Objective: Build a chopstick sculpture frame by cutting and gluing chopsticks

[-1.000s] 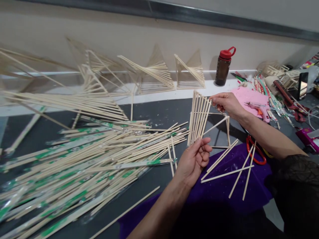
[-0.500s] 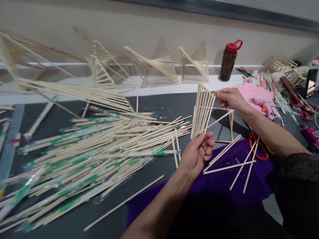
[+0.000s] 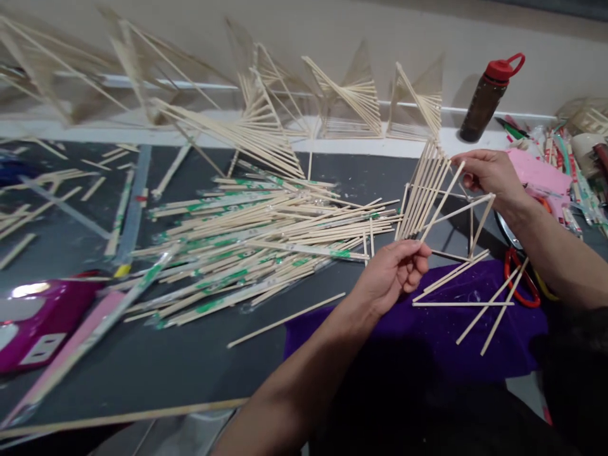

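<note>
A small frame of pale wooden sticks (image 3: 424, 196) stands on the dark table at centre right, with a fan of near-parallel sticks on its left side. Beside the fan runs one separate stick (image 3: 443, 201). My left hand (image 3: 396, 269) pinches that stick's lower end, close to the bottom of the fan. At its upper end, my right hand (image 3: 484, 174) is closed, fingertips by the top of the stick. Several loose sticks (image 3: 475, 304) lie on a purple cloth (image 3: 498, 339) in front of the frame.
A big pile of sticks, some in green-marked wrappers (image 3: 266, 240), covers the middle left. Finished stick structures (image 3: 351, 98) line the wall ledge. A red-capped bottle (image 3: 484, 101) stands behind. Red-handled scissors (image 3: 522, 278) lie at right, and a magenta device (image 3: 52, 323) at left.
The view has swung left, bringing the magenta device into sight. One stick now stands apart from the fan, slanting between my hands; before, it lay close along the fan's right edge.
</note>
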Demonstrator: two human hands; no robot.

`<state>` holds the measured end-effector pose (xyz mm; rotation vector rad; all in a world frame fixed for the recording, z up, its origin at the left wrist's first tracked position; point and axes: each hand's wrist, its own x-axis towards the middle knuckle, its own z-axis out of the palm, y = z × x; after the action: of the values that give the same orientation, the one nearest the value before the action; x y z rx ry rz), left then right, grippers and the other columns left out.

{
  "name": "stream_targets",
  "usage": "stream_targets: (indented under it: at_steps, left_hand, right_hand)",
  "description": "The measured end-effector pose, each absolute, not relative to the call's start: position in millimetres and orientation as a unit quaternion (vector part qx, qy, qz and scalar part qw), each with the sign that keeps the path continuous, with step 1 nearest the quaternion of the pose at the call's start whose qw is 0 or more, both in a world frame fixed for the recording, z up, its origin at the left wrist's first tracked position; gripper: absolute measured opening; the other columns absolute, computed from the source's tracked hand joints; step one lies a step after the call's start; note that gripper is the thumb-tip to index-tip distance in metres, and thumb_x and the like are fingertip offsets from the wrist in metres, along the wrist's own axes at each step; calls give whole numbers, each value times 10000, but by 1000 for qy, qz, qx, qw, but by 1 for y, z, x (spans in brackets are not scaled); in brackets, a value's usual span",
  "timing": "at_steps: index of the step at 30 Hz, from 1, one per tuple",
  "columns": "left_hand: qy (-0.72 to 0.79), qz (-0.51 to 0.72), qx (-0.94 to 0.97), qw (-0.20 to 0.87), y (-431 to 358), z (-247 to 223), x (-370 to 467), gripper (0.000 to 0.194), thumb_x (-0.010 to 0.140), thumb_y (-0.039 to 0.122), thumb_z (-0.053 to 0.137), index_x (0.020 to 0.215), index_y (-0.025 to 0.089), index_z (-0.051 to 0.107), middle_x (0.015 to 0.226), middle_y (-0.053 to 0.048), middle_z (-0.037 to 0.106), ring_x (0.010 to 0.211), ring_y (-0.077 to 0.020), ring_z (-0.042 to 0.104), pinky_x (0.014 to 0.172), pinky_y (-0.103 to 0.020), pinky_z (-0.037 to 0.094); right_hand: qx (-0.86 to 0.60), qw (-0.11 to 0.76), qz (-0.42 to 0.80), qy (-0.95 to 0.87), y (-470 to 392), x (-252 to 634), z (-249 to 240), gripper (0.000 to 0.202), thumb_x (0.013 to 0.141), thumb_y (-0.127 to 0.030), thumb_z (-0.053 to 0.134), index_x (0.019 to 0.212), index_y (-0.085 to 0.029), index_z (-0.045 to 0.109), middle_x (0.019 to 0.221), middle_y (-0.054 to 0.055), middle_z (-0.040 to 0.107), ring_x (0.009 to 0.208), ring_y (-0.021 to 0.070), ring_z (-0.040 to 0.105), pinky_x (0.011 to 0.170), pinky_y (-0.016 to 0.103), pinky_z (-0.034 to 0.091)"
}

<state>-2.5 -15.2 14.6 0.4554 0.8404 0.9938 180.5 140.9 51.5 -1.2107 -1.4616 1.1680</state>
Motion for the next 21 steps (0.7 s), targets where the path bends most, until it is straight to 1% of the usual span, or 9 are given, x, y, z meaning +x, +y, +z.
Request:
stream_targets:
  at_steps: [3, 6, 8, 11, 14, 17, 19, 21]
  left_hand:
    - [423, 421, 320, 735, -34, 22, -24, 181, 756, 301, 625, 651, 159, 664, 495, -1, 566, 353, -61, 392, 353, -181, 250]
    - [467, 303, 484, 675, -52, 28, -39, 170, 774, 266, 610, 679, 163, 707, 533, -18, 606, 423, -89, 470, 423, -193, 316]
    - [476, 253, 584, 606, -58, 30, -41, 177, 784, 213, 586, 663, 175, 710, 563, -17, 625, 489, -109, 510, 483, -203, 339]
    - [465, 239, 698, 490, -59, 26, -32, 210, 771, 146, 583, 587, 193, 673, 597, -12, 638, 551, -123, 529, 546, -220, 335]
    - [475, 246, 736, 415, -57, 17, -20, 216, 759, 158, 630, 548, 203, 635, 590, -15, 625, 536, -129, 510, 542, -244, 296]
    - [492, 255, 731, 399, -56, 15, -18, 269, 735, 257, 718, 503, 202, 593, 534, -13, 576, 484, -123, 457, 524, -259, 256]
    - [502, 255, 727, 394, -53, 20, -26, 283, 741, 318, 730, 517, 198, 606, 540, -17, 580, 493, -128, 472, 535, -258, 276]
    - [530, 244, 734, 347, -45, 28, -41, 243, 816, 346, 653, 623, 199, 669, 634, -34, 642, 580, -158, 551, 585, -264, 346]
  right_hand:
    - [-487, 437, 472, -590, 141, 185, 51, 77, 784, -163, 651, 751, -142, 718, 606, 6, 611, 426, 42, 449, 379, 204, 272]
    - [-489, 436, 475, -588, 141, 189, 49, 87, 807, -137, 642, 765, -138, 718, 625, 15, 618, 430, 41, 450, 390, 223, 266]
    - [-490, 433, 479, -586, 142, 191, 47, 92, 814, -130, 640, 766, -143, 717, 626, 17, 620, 430, 43, 450, 394, 229, 260]
    - [-486, 428, 482, -589, 142, 192, 45, 86, 800, -143, 654, 752, -164, 722, 619, 9, 621, 440, 51, 455, 395, 220, 274]
    - [-468, 430, 484, -601, 141, 193, 43, 68, 770, -160, 671, 746, -166, 733, 608, 0, 616, 443, 53, 458, 397, 210, 284]
    - [-468, 431, 481, -603, 137, 196, 44, 69, 757, -153, 673, 745, -148, 741, 603, 8, 619, 442, 51, 449, 398, 211, 273]
    - [-475, 434, 480, -596, 134, 199, 45, 74, 754, -141, 672, 746, -140, 745, 600, 14, 624, 445, 47, 446, 405, 213, 276]
    - [-482, 438, 480, -587, 133, 201, 46, 74, 745, -132, 675, 747, -133, 749, 599, 13, 631, 450, 44, 452, 416, 212, 289]
